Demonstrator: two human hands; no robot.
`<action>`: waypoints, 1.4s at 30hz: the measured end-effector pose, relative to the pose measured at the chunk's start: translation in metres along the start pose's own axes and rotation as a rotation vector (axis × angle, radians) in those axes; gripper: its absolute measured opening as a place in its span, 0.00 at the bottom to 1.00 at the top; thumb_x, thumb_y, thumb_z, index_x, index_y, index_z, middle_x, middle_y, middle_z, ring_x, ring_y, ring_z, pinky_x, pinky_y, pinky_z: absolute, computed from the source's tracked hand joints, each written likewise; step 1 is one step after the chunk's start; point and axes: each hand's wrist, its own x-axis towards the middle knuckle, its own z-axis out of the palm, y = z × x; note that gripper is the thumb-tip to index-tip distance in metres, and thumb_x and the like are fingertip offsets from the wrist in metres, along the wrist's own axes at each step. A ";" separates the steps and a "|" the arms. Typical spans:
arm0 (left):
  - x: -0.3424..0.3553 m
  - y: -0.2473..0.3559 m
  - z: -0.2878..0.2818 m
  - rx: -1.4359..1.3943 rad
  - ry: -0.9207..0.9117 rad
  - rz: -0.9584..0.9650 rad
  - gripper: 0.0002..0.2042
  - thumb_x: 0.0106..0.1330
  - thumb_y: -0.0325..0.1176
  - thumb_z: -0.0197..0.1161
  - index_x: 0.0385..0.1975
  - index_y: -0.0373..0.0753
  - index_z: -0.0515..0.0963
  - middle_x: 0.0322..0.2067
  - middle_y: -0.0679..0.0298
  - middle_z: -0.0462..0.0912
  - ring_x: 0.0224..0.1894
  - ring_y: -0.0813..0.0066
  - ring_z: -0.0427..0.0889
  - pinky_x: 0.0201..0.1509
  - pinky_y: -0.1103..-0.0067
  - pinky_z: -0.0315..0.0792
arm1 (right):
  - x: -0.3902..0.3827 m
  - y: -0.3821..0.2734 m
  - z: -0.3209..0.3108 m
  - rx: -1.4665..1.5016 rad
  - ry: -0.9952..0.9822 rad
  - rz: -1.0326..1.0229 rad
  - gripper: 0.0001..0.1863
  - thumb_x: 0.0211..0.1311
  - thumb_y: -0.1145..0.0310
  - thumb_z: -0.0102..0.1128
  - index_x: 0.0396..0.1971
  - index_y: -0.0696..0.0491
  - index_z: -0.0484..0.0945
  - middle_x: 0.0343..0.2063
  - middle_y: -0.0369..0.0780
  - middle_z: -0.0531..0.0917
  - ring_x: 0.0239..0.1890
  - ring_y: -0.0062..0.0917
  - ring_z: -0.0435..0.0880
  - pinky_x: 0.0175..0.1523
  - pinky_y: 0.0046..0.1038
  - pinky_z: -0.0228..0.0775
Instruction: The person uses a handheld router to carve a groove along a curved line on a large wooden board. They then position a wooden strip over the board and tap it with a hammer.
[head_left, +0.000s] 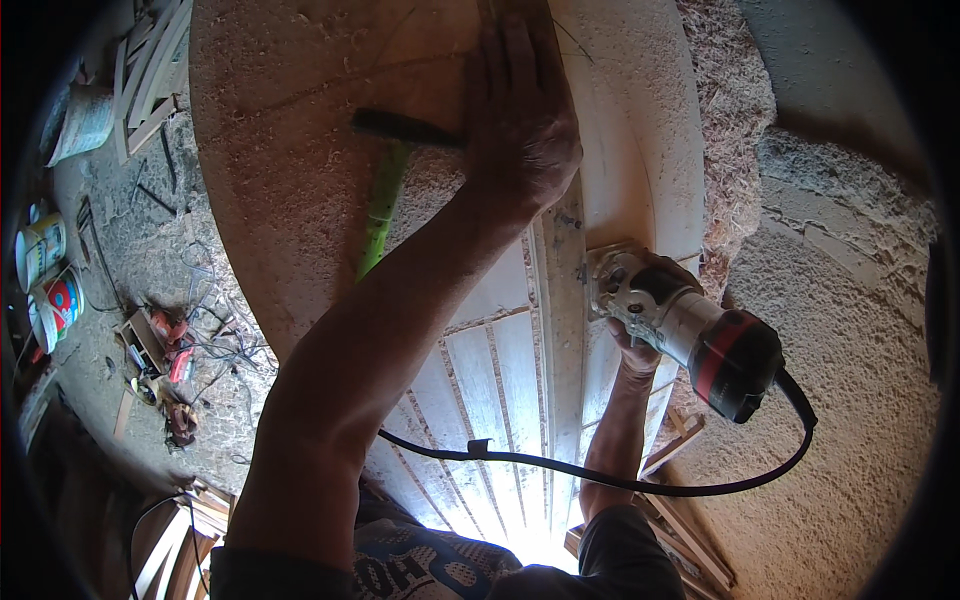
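My left hand (pixel 518 115) lies at the top with fingers stretched flat on a long straight wooden strip (pixel 558 380), which runs down a large pale wooden panel (pixel 270 150). My right hand (pixel 632 345) grips a corded power router (pixel 680 320), silver with a black and red top, its base beside the strip. Its black cable loops down and crosses the panel. A hammer (pixel 385 200) with a green handle and dark head lies on the panel just left of my left wrist. Narrow grooves line the lower panel, where bright light glares.
At left are white buckets (pixel 40 245), wood offcuts (pixel 150 75), red tools (pixel 175 340) and tangled cords on the dusty floor (pixel 110 250). Shavings (pixel 735 140) line the panel's right edge above a sawdust-covered floor (pixel 830 450). Loose wooden slats (pixel 680 540) lie at lower right.
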 end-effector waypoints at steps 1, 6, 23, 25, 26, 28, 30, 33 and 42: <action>-0.001 0.002 -0.001 -0.015 -0.025 -0.011 0.32 0.66 0.37 0.57 0.67 0.22 0.63 0.65 0.32 0.65 0.68 0.40 0.67 0.70 0.54 0.63 | 0.000 0.000 0.000 -0.008 0.006 -0.008 0.50 0.35 0.56 0.88 0.60 0.56 0.69 0.53 0.44 0.79 0.58 0.35 0.79 0.67 0.36 0.71; 0.005 0.002 -0.011 -0.079 -0.162 -0.048 0.33 0.65 0.36 0.57 0.68 0.22 0.62 0.66 0.33 0.65 0.68 0.40 0.67 0.70 0.54 0.64 | 0.001 0.005 0.002 0.011 0.027 -0.012 0.51 0.34 0.56 0.88 0.60 0.55 0.70 0.53 0.43 0.80 0.58 0.34 0.79 0.67 0.35 0.71; 0.014 0.005 -0.028 -0.313 -0.443 -0.158 0.37 0.60 0.33 0.61 0.68 0.20 0.57 0.66 0.31 0.60 0.70 0.35 0.60 0.75 0.50 0.53 | 0.014 0.011 0.007 0.148 -0.019 0.072 0.50 0.31 0.68 0.88 0.60 0.58 0.70 0.53 0.44 0.80 0.56 0.31 0.80 0.63 0.33 0.77; 0.013 0.004 -0.030 -0.315 -0.454 -0.157 0.37 0.60 0.33 0.61 0.68 0.21 0.58 0.66 0.31 0.60 0.70 0.35 0.60 0.75 0.50 0.53 | 0.014 0.010 0.006 0.187 -0.012 0.081 0.50 0.30 0.69 0.88 0.60 0.59 0.70 0.53 0.44 0.80 0.56 0.31 0.80 0.63 0.33 0.77; 0.013 0.004 -0.031 -0.316 -0.459 -0.157 0.38 0.60 0.33 0.61 0.69 0.21 0.58 0.66 0.32 0.60 0.70 0.35 0.61 0.75 0.50 0.53 | 0.013 0.010 0.002 0.170 -0.029 0.087 0.50 0.30 0.70 0.88 0.60 0.59 0.70 0.53 0.44 0.80 0.56 0.31 0.80 0.63 0.34 0.77; 0.014 0.005 -0.030 -0.328 -0.448 -0.156 0.37 0.59 0.33 0.61 0.68 0.21 0.58 0.67 0.32 0.60 0.70 0.34 0.61 0.74 0.50 0.54 | 0.015 0.004 0.002 0.127 -0.030 0.055 0.50 0.31 0.71 0.87 0.60 0.60 0.69 0.53 0.45 0.79 0.55 0.31 0.81 0.63 0.34 0.78; 0.013 0.005 -0.029 -0.316 -0.454 -0.153 0.37 0.60 0.33 0.60 0.68 0.21 0.58 0.67 0.31 0.60 0.69 0.33 0.61 0.74 0.50 0.54 | 0.018 -0.008 0.009 0.077 0.004 -0.016 0.48 0.34 0.72 0.86 0.61 0.60 0.69 0.53 0.45 0.79 0.54 0.32 0.81 0.62 0.34 0.79; 0.015 0.006 -0.029 -0.281 -0.482 -0.131 0.37 0.61 0.35 0.60 0.68 0.21 0.58 0.67 0.31 0.59 0.69 0.32 0.61 0.73 0.49 0.55 | 0.014 -0.006 0.003 0.058 -0.014 0.002 0.47 0.37 0.71 0.85 0.61 0.60 0.68 0.53 0.46 0.79 0.54 0.33 0.81 0.63 0.36 0.79; 0.021 0.006 -0.036 -0.221 -0.571 -0.070 0.40 0.60 0.39 0.63 0.68 0.21 0.56 0.69 0.31 0.54 0.73 0.33 0.55 0.75 0.50 0.53 | 0.007 -0.005 0.012 0.746 0.004 0.364 0.50 0.39 0.71 0.85 0.65 0.54 0.66 0.59 0.44 0.74 0.60 0.32 0.76 0.63 0.43 0.76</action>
